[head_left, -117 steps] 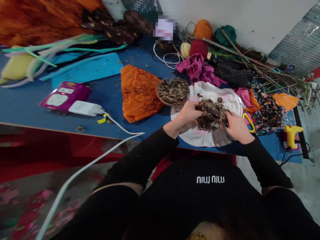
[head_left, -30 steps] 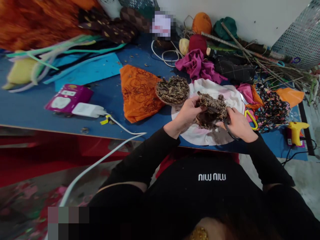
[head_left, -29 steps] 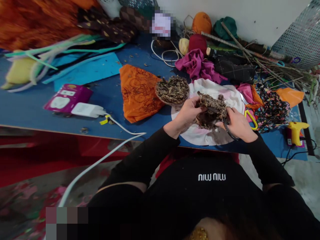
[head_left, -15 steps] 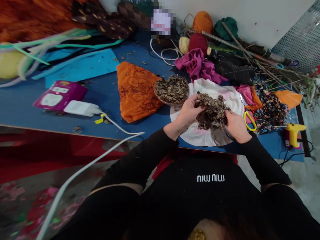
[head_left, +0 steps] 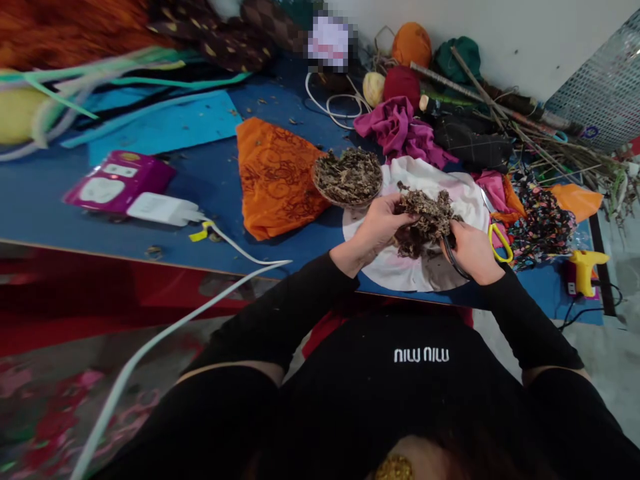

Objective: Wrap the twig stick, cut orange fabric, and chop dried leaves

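My left hand is closed, its thumb and fingers pinching the left side of a crumbly brown clump of dried plant matter. At the clump's right side my right hand is closed around black-handled scissors; their blades are hidden by the hand and the clump. Under both hands lies a round white cloth with stains and dark crumbs. A shallow round dish of similar dried brown material rests just beyond my left hand, against a folded orange printed cloth.
Yellow-handled scissors and a yellow glue gun lie to the right. Purple cloth, yarn balls and sticks crowd the back. A purple power socket with a white charger sits left; its cable hangs over the table edge.
The view has shifted slightly. Both hands stay at the brown clump, which has turned or moved only a little between them.
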`<state>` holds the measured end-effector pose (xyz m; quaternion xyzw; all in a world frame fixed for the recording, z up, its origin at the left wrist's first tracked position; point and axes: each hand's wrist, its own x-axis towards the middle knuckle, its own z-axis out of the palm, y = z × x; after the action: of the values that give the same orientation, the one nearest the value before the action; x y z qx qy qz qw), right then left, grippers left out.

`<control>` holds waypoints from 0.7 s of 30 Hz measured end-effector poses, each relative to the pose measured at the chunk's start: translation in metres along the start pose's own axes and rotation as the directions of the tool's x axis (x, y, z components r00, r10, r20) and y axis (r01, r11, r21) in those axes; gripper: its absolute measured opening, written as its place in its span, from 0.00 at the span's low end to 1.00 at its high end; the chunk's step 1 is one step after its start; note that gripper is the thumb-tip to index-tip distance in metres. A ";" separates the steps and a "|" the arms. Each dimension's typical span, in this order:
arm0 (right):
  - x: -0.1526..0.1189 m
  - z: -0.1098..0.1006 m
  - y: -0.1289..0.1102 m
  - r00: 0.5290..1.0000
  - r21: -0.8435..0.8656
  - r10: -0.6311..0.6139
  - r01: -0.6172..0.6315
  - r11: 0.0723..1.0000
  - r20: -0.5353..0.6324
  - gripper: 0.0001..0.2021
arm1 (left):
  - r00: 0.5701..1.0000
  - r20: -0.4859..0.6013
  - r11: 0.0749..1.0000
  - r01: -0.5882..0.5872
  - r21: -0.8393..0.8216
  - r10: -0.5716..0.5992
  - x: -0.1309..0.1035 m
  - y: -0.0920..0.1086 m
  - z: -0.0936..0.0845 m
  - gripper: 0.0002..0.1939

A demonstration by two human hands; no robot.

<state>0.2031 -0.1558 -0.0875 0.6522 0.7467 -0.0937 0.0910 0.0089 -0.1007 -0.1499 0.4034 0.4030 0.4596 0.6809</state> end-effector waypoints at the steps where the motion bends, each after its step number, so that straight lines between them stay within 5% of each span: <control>1: -0.001 -0.001 -0.001 1.000 0.004 -0.001 0.001 1.000 -0.008 0.18 | 1.000 0.003 1.000 0.005 -0.007 -0.005 0.000 -0.001 0.001 0.14; 21: 0.004 -0.003 -0.004 1.000 0.003 -0.012 0.012 1.000 -0.018 0.16 | 0.989 -0.009 0.986 0.148 0.076 -0.148 0.000 -0.003 0.002 0.15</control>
<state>0.1985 -0.1520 -0.0860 0.6488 0.7511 -0.0895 0.0826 0.0111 -0.1021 -0.1524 0.3971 0.4503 0.3930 0.6965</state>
